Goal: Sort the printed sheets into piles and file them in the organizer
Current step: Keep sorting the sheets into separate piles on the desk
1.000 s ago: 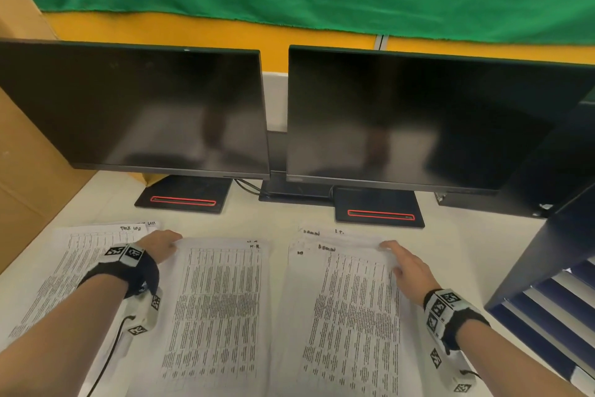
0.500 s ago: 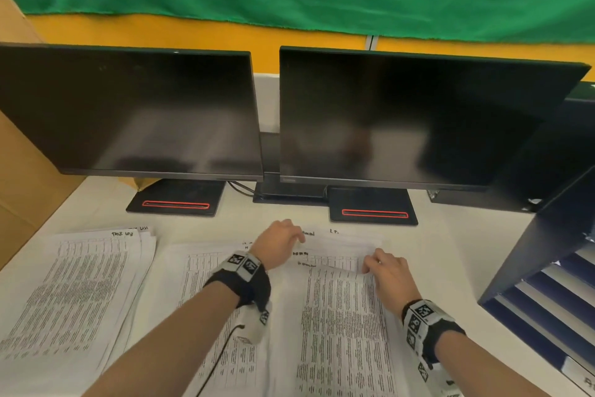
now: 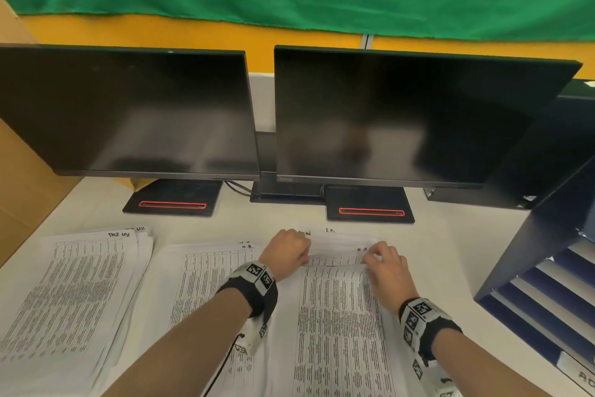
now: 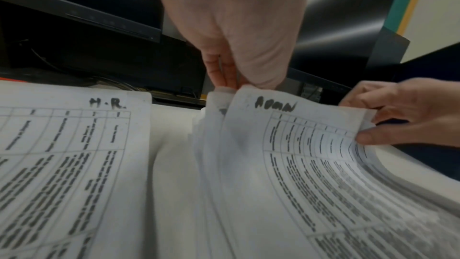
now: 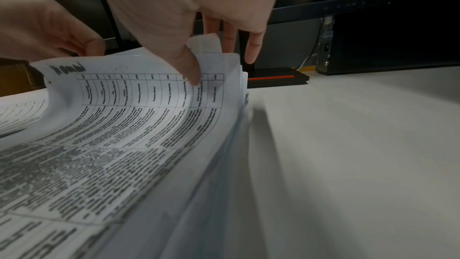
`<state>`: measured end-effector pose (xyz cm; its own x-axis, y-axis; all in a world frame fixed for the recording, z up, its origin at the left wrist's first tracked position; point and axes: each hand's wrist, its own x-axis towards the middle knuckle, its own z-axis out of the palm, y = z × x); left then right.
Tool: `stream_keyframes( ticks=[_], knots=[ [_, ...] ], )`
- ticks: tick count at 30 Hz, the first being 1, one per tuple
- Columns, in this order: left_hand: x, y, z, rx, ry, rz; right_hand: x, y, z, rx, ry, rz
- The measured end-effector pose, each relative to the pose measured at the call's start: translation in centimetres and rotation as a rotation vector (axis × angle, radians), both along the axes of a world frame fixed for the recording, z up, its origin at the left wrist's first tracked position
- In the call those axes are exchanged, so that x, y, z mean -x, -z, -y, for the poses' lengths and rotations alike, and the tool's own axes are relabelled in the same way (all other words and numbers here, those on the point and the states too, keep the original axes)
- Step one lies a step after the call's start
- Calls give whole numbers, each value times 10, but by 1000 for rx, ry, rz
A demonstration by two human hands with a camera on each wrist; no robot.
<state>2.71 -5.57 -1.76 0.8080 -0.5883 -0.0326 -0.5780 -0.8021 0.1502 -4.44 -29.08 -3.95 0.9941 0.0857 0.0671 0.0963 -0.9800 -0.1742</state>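
Note:
Three piles of printed sheets lie on the white desk: a left pile (image 3: 74,293), a middle pile marked H.R. (image 3: 206,284) (image 4: 74,145) and a right pile (image 3: 335,316). The right pile's top sheet, marked ADMIN (image 4: 286,155) (image 5: 124,115), is raised at its far edge. My left hand (image 3: 301,260) (image 4: 231,84) pinches its far left corner. My right hand (image 3: 370,260) (image 5: 196,70) pinches the far right corner, thumb on top, with several sheets curled up under it. A dark blue organizer (image 3: 547,284) with slanted slots stands at the right.
Two dark monitors (image 3: 128,113) (image 3: 402,116) on black stands (image 3: 174,202) rise just behind the piles. A cardboard panel (image 3: 19,190) borders the desk on the left. Bare desk (image 5: 361,145) lies between the right pile and the organizer.
My left hand crossed from the gap between the left and middle piles to the right pile. Both hands now pinch the far corners of the ADMIN sheets, whose far edge has lifted.

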Motion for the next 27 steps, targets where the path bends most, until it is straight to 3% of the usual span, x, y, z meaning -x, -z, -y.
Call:
stream_keyframes(
  ticks=[4,11,20,27],
  knots=[
    [7,3,-6,-92,70,57,1,-1,1,5,2,18],
    [21,3,-10,217,22,-212,3,3,5,-30,-32,52],
    [19,9,-8,340,66,-356,1,4,6,-15,-77,-19],
    [11,1,1,521,-179,-452,1,3,4,-41,-91,-25]
  ],
)
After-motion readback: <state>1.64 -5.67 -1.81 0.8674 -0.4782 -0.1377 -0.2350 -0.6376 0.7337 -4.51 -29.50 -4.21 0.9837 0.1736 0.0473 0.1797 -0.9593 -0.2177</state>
